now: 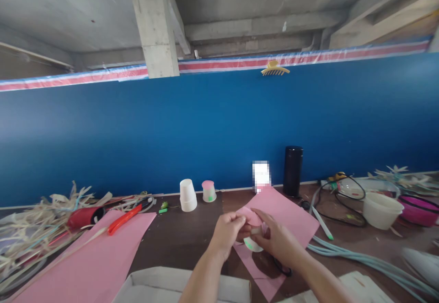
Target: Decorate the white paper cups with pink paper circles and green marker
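Observation:
My left hand [227, 232] pinches the left edge of a small rounded piece of pink paper [253, 216]. From the other side my right hand [274, 236] grips a small white paper cup [253, 245] with a green mark, one finger resting on the pink piece. The pink piece lies at the upper end of the cup; my fingers hide where the two meet. Beneath both hands is a large pink sheet [291, 213]. Dark handles, perhaps of scissors [283, 267], show partly under my right wrist.
Farther back stand a pink-topped cup [208, 191], stacked white cups [188, 195] and a black bottle [293, 171]. On the left are a pink sheet [85, 266], a red-handled tool [124, 219] and tangled strips [37, 234]. Right: a pen [322, 223], blue cords [363, 259], a white tub [381, 210].

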`<state>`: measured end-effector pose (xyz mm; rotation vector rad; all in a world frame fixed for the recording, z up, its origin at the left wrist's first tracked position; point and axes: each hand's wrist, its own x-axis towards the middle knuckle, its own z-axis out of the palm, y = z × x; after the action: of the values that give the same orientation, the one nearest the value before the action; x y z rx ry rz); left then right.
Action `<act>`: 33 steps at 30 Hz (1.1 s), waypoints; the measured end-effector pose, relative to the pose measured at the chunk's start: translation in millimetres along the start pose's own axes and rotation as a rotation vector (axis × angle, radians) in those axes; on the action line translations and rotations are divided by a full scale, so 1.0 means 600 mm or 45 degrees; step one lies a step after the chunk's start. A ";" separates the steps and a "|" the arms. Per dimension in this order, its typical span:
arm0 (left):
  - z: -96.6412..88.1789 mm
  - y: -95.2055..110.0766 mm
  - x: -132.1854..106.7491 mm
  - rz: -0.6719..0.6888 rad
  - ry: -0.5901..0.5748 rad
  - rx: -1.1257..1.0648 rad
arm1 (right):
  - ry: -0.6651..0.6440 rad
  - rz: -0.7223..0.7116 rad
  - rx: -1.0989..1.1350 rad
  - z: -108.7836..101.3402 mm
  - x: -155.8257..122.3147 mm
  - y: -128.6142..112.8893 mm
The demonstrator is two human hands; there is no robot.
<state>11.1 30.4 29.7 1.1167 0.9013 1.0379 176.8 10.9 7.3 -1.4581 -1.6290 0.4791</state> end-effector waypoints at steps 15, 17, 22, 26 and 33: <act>-0.001 -0.004 0.001 0.026 0.079 0.272 | -0.110 -0.032 -0.155 0.008 0.000 0.011; -0.003 -0.004 0.001 0.044 0.064 0.313 | -0.116 -0.020 -0.184 0.008 -0.001 0.010; -0.001 -0.005 -0.001 0.066 0.080 0.385 | -0.124 0.010 -0.277 0.006 -0.001 0.005; -0.001 -0.009 0.002 0.087 0.093 0.393 | -0.128 0.009 -0.342 0.005 -0.002 0.004; -0.002 -0.011 0.004 0.151 0.096 0.442 | -0.118 -0.051 -0.406 -0.003 -0.003 -0.009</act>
<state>11.7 32.5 22.8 1.4415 1.1147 1.0500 174.7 7.3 11.5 -1.6506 -1.8697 0.2753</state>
